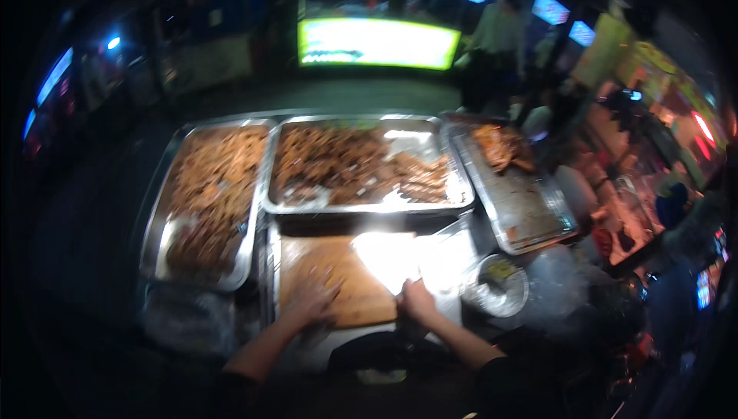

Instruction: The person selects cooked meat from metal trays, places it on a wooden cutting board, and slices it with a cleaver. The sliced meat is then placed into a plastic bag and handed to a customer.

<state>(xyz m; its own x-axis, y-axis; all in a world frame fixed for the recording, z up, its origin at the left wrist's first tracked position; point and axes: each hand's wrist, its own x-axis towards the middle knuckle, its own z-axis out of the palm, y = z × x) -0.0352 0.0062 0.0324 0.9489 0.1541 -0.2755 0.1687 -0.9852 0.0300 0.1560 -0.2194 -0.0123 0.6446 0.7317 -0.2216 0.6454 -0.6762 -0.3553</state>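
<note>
Head view, night lighting, some motion blur. A wooden cutting board [346, 261] is lying on the metal counter [453, 265], directly in front of the wearer and just below the middle tray. The left hand [314, 300] is spreading its fingers over the left part of the board; its grip is looking released, though contact with the wood is hard to tell. The right hand [417, 300] is curling by the board's right edge. Its grip is looking bent inward; whether it is grasping anything cannot be told, as strong white glare [384, 254] is washing out the area just beyond.

Three metal trays are standing around the board. The left tray [156, 246] is holding brown, strip-like food [215, 181]. The middle tray [369, 208] is holding darker brown pieces [330, 159], with lighter ones toward its right. The right tray [530, 207] is slanting away, carrying reddish-brown pieces [503, 148] at its far end. A round metal bowl [521, 300] is sitting near the right hand, with something yellow-green inside. Farther off, a lit sign [377, 44] is glowing, and a person [500, 31] is standing right of it.
</note>
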